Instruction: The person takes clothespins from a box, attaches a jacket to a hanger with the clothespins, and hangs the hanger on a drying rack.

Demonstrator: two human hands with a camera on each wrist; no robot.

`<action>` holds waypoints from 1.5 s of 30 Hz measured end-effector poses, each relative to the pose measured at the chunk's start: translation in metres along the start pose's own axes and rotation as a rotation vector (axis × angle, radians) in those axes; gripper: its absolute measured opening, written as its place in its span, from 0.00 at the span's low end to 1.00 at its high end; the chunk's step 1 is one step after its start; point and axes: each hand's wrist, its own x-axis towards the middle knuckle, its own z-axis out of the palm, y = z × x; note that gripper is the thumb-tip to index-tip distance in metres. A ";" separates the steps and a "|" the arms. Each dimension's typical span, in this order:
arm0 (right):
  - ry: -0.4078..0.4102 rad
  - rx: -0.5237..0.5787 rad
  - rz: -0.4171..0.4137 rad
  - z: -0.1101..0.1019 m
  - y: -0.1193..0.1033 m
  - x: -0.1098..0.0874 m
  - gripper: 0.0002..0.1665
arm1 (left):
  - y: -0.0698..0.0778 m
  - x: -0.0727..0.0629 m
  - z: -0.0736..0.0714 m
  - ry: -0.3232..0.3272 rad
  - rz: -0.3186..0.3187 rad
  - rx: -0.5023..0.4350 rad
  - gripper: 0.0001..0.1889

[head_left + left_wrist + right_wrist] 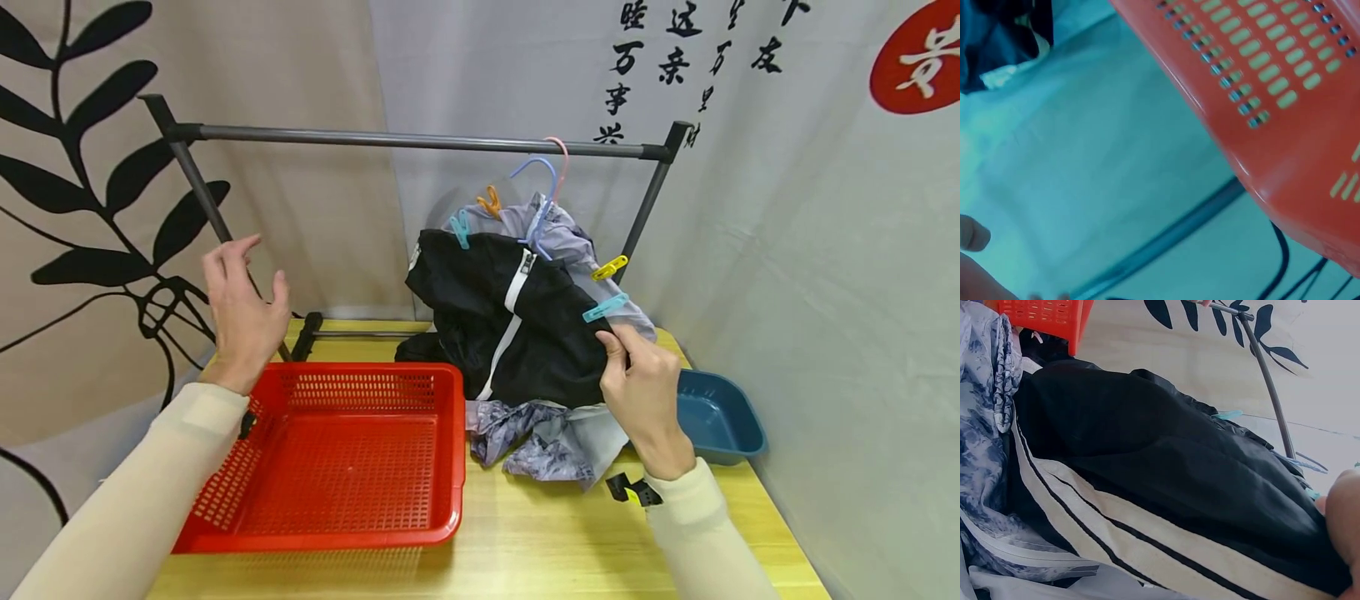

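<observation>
My right hand (pixel 645 392) pinches the right edge of a black zip garment (pixel 465 292), just below a teal clothespin (pixel 606 307). The garment sits on a blue hanger (pixel 551 187), and another teal clothespin (pixel 461 229) grips its upper left. White stripes run along its side in the right wrist view, where part of the right hand (pixel 1344 519) shows at the edge. Behind it hangs a grey-purple garment (pixel 573 237) with an orange clothespin (pixel 490 202) and a yellow clothespin (pixel 610 267). My left hand (pixel 247 312) is raised beside the rack's left post, fingers loosely bent, holding nothing.
A dark metal rack (pixel 360 138) spans the back, with a pink hanger hook (pixel 561 150) over its bar. A red perforated basket (pixel 457 467) stands front left on the wooden table (pixel 540 533). A blue basin (pixel 723 458) is at right. Patterned cloth (pixel 551 454) hangs below the black garment.
</observation>
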 end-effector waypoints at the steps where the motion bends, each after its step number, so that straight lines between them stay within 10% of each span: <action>1: -0.003 -0.002 -0.003 0.000 0.000 0.000 0.08 | -0.004 0.002 -0.002 0.016 -0.017 0.005 0.30; 14: -0.008 -0.008 0.003 0.000 -0.001 -0.004 0.07 | -0.033 0.038 -0.017 -0.032 -0.238 0.010 0.45; 22: -0.016 0.001 -0.002 0.002 0.001 -0.006 0.07 | -0.036 0.052 -0.014 -0.124 -0.277 0.085 0.31; 45: 0.000 0.030 -0.040 0.024 -0.018 0.026 0.11 | -0.037 0.053 -0.013 -0.110 -0.329 0.096 0.24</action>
